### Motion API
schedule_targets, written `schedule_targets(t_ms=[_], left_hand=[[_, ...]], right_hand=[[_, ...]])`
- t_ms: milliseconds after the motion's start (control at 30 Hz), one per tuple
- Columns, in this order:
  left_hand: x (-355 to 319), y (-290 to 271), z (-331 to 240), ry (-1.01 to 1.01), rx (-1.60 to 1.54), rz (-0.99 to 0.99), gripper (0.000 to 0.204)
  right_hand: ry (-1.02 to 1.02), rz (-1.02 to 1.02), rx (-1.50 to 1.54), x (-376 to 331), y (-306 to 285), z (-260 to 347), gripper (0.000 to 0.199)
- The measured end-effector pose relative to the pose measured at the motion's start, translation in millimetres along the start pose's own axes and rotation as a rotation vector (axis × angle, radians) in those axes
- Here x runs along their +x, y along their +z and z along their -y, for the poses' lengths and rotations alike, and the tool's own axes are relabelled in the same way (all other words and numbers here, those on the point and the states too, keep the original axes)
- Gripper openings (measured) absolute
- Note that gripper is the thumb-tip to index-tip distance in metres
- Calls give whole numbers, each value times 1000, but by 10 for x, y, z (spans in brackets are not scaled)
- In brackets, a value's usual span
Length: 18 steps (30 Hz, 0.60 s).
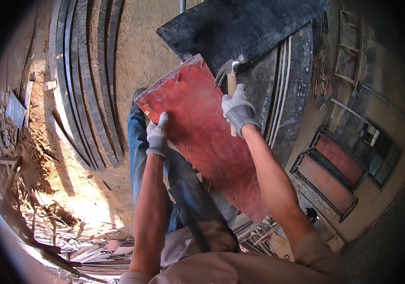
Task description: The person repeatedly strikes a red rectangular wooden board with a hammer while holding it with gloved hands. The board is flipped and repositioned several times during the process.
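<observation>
A beige shirt point(240, 270) is seen nearest the camera, at the lower edge, with both bare forearms rising out of it. The left hand point(157, 135), in a grey knit glove, is laid flat against the left edge of a red board point(202, 137), fingers together and pressed on its face. The board is held tilted, its near end low by the lap and its far end raised, where bent nails point(178, 76) stand out of it. The right hand point(238, 110), gloved alike, is closed around the wooden handle of a claw hammer point(230, 71), whose claw is set at the board's upper right edge. Blue trousers point(138, 142) are seen below the board. Dark boards point(240, 28) lie beyond, curved strips point(82, 85) at left on the dirt.
</observation>
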<state>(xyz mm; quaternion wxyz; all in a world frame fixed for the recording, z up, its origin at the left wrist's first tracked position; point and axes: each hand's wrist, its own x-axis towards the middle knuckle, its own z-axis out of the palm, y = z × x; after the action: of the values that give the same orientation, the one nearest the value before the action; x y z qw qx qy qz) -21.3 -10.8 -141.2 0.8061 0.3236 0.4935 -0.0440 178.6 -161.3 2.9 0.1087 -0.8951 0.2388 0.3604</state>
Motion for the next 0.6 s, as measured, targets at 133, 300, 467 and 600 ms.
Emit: schedule_targets(t_ms=[133,300,467,600], left_hand=[[28,-72,66,-17,94,-32,43],[94,-103,145,1,99,-62,46],[75,-76,130,61,164,-49,47],[63,-79,124,-2,30,-46,45]], right_hand=[[13,109,-23,-62,-80,-52,32],[-372,-549,-226,-310,565,-156,41],[-251,-330,-58,-407,455,-129,36],[15,36,178,-343,253,-181,27]])
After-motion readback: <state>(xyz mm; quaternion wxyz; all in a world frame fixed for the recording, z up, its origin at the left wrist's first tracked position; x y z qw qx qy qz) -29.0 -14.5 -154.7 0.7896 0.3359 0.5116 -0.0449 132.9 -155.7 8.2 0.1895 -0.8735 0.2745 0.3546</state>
